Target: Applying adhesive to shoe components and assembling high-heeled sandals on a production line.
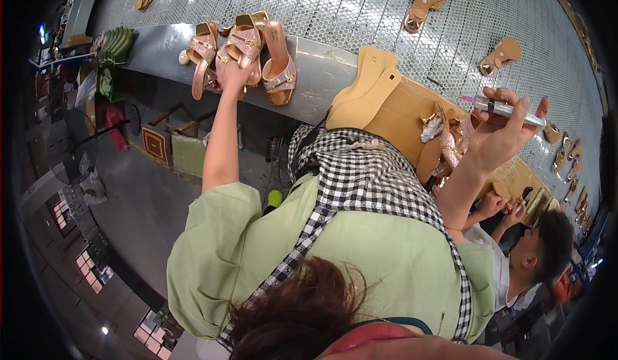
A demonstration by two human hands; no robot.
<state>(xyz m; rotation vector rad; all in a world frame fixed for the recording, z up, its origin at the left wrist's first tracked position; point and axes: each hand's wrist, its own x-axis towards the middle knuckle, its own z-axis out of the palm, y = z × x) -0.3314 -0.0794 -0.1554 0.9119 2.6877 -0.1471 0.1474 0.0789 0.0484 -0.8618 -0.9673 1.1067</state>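
Note:
Reaching to the metal ledge, my left hand is closed on a rose-gold heeled sandal in a cluster of similar ones. A matching sandal stands left of it and another sandal to its right, toe toward me. In my raised right hand is a slim pen-like tool with a pale body and a pink tip, pointing left; the fingers are closed around it. Below that hand, more rose-gold sandals lie on the wooden board, partly covered by my forearm.
Tan insoles overlap on the wooden board before me. Beyond runs a metal mesh conveyor carrying a sandal and another sandal. Green shoe parts stand at the left. A co-worker works close on my right.

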